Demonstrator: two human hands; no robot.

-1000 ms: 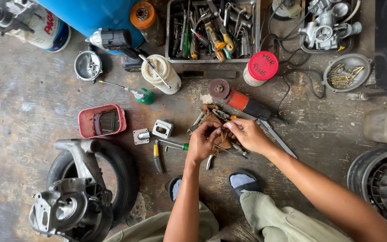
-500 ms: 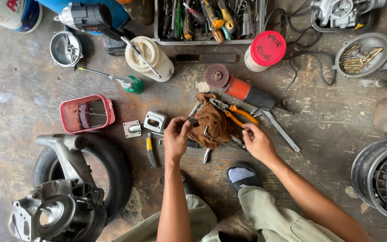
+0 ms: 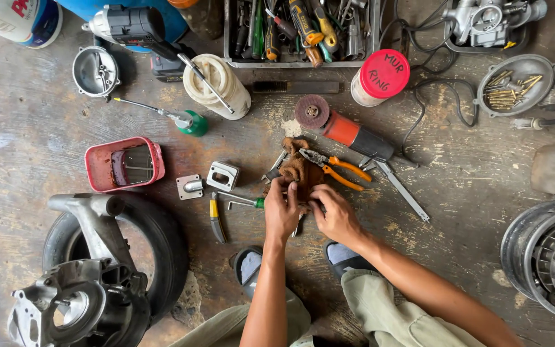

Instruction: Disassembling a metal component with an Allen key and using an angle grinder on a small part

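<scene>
In the middle of the frame, the left hand (image 3: 281,211) and the right hand (image 3: 335,215) both close their fingers on the lower edge of a soft, crumpled brown rag (image 3: 300,172) lying on the concrete floor (image 3: 46,128). It looks light and limp, probably greasy, so a bunched fold gives the best hold. Orange-handled pliers (image 3: 335,168) lie across the rag's upper right part.

red-lidded tub (image 3: 380,78) top centre, red-lettered white container (image 3: 14,19) top left
</scene>
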